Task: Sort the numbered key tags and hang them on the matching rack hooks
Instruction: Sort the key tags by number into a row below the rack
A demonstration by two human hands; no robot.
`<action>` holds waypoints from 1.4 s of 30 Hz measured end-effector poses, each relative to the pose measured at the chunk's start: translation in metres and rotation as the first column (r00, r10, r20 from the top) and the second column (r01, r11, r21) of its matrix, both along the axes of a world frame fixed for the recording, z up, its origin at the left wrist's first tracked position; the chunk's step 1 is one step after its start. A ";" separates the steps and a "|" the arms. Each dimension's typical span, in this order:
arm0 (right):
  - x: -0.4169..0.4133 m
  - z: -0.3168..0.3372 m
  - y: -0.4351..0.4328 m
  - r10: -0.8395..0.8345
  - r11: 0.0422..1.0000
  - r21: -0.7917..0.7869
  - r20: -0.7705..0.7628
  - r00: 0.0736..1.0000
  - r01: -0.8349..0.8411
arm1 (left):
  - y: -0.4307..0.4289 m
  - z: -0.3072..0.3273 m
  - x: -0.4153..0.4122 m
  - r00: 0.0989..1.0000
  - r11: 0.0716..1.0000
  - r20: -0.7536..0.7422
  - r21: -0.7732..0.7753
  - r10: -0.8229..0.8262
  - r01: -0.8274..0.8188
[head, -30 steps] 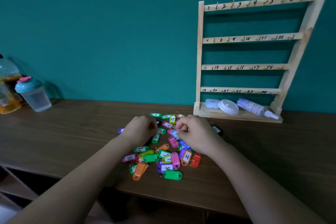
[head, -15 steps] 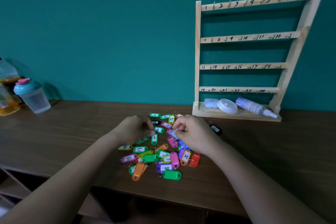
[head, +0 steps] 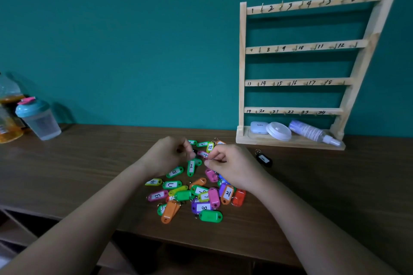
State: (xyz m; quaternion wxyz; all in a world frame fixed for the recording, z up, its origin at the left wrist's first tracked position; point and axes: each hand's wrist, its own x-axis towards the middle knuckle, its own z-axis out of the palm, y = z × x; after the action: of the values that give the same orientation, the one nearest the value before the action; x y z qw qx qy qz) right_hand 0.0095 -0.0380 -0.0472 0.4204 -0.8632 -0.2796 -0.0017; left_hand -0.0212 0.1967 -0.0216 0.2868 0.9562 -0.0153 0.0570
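Note:
A pile of coloured numbered key tags [head: 194,194] lies on the wooden table [head: 89,169]. My left hand [head: 166,156] hovers at the pile's far edge, its fingertips curled together and pinching something small just above the green tag 2 [head: 191,168]. Close beside it, my right hand [head: 234,168] pinches at the ring of a pink tag [head: 203,154] between thumb and forefinger. What exactly each hand pinches is partly hidden. The wooden rack [head: 297,82] stands at the back right with hooks numbered 1 to 24, all bare.
A black tag [head: 263,159] lies apart, in front of the rack. On the rack's base rest a white case [head: 259,127], a round lid [head: 279,131] and a spray bottle [head: 312,133]. A teal-lidded cup [head: 38,118] and bottles stand far left. An open shelf sits below the table's front edge.
Both hands lifted slightly from the pile and drew their fingertips closer together. Tags 10 and 14, covered by the left hand a second ago, now show.

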 end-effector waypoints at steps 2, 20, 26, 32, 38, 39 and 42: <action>-0.002 0.000 0.003 -0.001 1.000 0.015 -0.033 0.999 0.001 | -0.008 0.003 0.001 0.999 0.998 0.034 -0.067 -0.019 0.021; 0.013 0.012 -0.019 -0.181 0.969 0.137 -0.181 0.967 0.207 | 0.020 0.000 0.047 0.957 0.956 0.070 -0.110 0.282 -0.273; 0.022 0.020 -0.041 -0.226 0.950 0.167 -0.207 0.952 0.262 | 0.036 -0.013 0.073 0.935 0.935 -0.060 0.092 0.349 -0.343; 0.035 0.027 -0.067 -0.288 0.931 0.176 -0.188 0.939 0.321 | 0.030 -0.017 0.080 0.948 0.933 -0.054 0.204 0.313 -0.296; 0.055 0.025 -0.112 -0.435 0.880 0.150 -0.126 0.892 0.450 | 0.029 -0.018 0.077 0.944 0.941 0.000 0.077 0.331 -0.330; 0.056 0.024 -0.116 -0.437 0.883 0.138 -0.112 0.892 0.450 | 0.028 -0.015 0.075 0.943 0.943 0.018 0.042 0.331 -0.332; 0.054 0.021 -0.123 -0.431 0.891 0.122 -0.078 0.899 0.437 | 0.014 -0.001 0.069 0.936 0.939 0.091 -0.073 0.341 -0.335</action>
State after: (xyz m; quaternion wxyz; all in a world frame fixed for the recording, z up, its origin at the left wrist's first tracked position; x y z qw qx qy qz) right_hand 0.0634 -0.1612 -0.0261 0.4741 -0.8729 -0.0685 -0.0933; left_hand 0.0481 0.2111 -0.0222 0.2985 0.9319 0.1362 0.1547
